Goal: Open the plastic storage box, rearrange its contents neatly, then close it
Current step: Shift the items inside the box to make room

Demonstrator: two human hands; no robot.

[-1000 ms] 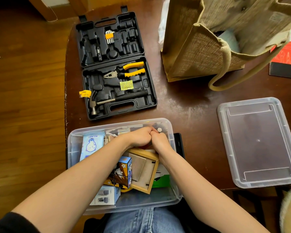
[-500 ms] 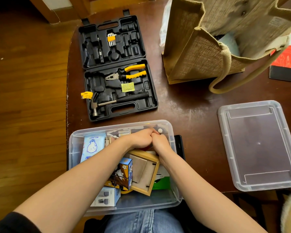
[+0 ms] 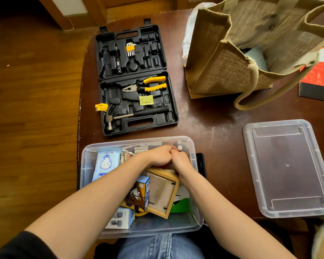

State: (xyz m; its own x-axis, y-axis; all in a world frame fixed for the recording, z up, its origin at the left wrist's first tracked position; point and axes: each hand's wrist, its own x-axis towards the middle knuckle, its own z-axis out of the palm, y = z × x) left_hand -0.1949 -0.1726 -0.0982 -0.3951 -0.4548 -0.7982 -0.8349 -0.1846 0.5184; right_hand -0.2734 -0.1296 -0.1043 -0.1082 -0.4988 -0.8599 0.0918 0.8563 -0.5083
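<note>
The clear plastic storage box [image 3: 86, 165] stands open at the table's near edge, above my lap. Its lid [image 3: 286, 165] lies flat on the table to the right. Inside are a blue wet-wipe pack [image 3: 106, 163], a picture cube [image 3: 140, 195], a tilted wooden frame [image 3: 165, 191], a small white carton [image 3: 120, 219] and a green box [image 3: 180, 204]. My left hand [image 3: 157, 156] and my right hand [image 3: 181, 161] meet knuckle to knuckle at the far side of the box. Their fingers curl down round something that the hands hide.
An open black tool case [image 3: 135, 81] with pliers and a hammer lies just beyond the box. A jute bag [image 3: 241, 53] stands at the back right, with a red book [image 3: 318, 81] beside it. A black phone [image 3: 201, 165] lies against the box's right wall.
Both hands stay pressed together at the far side of the box. Only the camera view has shifted slightly.
</note>
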